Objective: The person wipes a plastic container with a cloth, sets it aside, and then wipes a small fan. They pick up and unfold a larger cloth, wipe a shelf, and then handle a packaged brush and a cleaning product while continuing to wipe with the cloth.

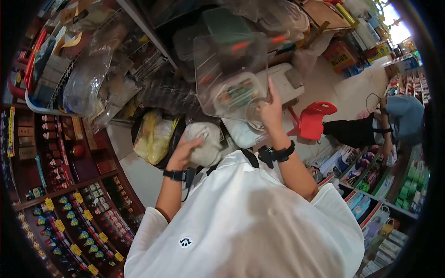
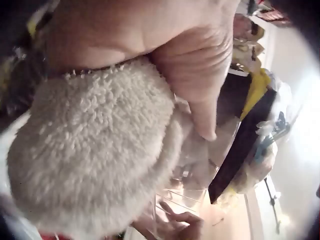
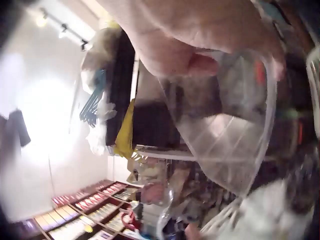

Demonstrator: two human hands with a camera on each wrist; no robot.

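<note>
Just above the centre of the head view, a clear plastic container point(image 1: 232, 74) is held up, tilted, its walls transparent and slightly blurred. Right hand point(image 1: 270, 111) grips it at the lower right edge; in the right wrist view the thumb lies bent against the clear wall, and ribbed lines run down the plastic. A green-and-red patterned item point(image 1: 238, 93) shows through the container; cannot tell whether it sits inside or behind. Left of and below this, left hand point(image 1: 184, 150) is closed on a pale grey fluffy cloth point(image 1: 207, 142); in the left wrist view the cloth is bunched under the palm, thumb extended alongside, other fingertips largely hidden. Cloth and container appear apart in the head view. Left of the cloth, a yellow plastic bag point(image 1: 156, 139) rests on dark material. Right of centre stands a red chair point(image 1: 317, 120), with a white plastic piece point(image 1: 286, 79) above and left of it. At the right edge, another person point(image 1: 402, 113) in a blue top is beside shelved goods. Lower left: compartmented display shelves point(image 1: 74, 222) with yellow star-shaped tags. Upper left: clear plastic wrapping point(image 1: 90, 88) over a blue-rimmed basket point(image 1: 44, 110).
</note>
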